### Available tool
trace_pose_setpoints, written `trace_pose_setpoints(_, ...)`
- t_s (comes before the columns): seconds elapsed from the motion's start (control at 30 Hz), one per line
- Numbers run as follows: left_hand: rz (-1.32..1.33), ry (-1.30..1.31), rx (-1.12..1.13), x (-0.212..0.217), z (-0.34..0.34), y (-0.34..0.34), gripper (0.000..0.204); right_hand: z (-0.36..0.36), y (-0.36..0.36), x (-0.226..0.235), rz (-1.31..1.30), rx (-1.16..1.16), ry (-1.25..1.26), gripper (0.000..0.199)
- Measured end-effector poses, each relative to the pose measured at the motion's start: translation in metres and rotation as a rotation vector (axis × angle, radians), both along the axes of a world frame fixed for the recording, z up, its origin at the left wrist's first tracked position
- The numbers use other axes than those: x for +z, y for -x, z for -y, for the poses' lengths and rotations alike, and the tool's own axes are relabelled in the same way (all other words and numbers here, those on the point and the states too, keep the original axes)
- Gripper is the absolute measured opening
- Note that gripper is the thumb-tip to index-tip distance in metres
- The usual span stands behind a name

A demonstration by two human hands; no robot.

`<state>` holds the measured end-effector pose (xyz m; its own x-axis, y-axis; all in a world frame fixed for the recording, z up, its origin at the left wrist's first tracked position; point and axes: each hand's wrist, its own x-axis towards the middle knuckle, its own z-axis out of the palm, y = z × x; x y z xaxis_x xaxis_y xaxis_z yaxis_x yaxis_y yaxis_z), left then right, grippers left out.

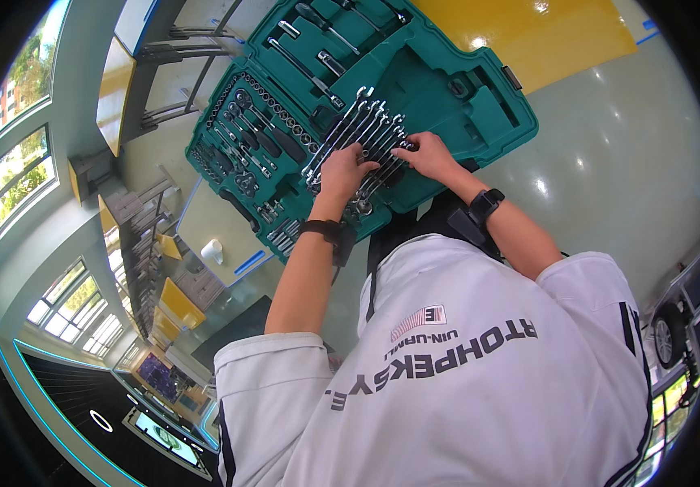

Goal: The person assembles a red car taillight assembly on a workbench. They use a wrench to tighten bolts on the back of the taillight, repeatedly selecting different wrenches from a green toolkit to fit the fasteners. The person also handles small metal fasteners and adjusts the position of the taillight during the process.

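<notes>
A row of shiny combination wrenches (372,130), graded in length, lies side by side over the middle of an open green tool case (520,114). My left hand (343,172) is closed on the wrenches from the left, thumb and fingers bent around their middles. From the right, my right hand (431,157) pinches the shorter wrenches at the edge of the row. Dark material shows between and beneath the wrenches; whether it is a rack or the case's lining, I cannot tell. My fingertips are partly hidden among the shafts.
Ratchets (256,122) and rows of sockets (281,114) fill the case's left part. Above the wrenches, an extension bar (305,71) and a screwdriver (325,26) sit in slots. Around the case are a yellow surface (536,40), a white cup (213,252) and chairs (183,73).
</notes>
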<state>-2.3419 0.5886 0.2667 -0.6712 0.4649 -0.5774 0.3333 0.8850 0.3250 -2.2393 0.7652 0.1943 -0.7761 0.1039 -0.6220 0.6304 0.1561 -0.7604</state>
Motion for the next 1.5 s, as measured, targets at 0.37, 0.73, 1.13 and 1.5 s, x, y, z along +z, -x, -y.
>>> trace_pose_setpoints(0.37, -0.008, -0.098, 0.066, -0.011, 0.013, -0.001, 0.041, 0.029, -0.005, 0.028, -0.048, -0.085, -0.443, 0.045)
trace_pose_setpoints(0.73, 0.039, -0.084, -0.035, -0.015, 0.013, 0.013, 0.041, 0.055, -0.01, 0.072, -0.142, -0.232, -0.634, 0.034)
trace_pose_setpoints(1.13, 0.003, -0.536, 0.048, 0.025, 0.058, -0.009, 0.033, 0.084, -0.143, 0.142, -0.177, -0.863, 0.119, 0.021)
trace_pose_setpoints(1.5, 0.664, -0.487, -0.818, 0.107, 0.076, -0.233, 0.015, 0.234, -0.412, 0.188, -0.417, -1.47, 0.0, 0.026)
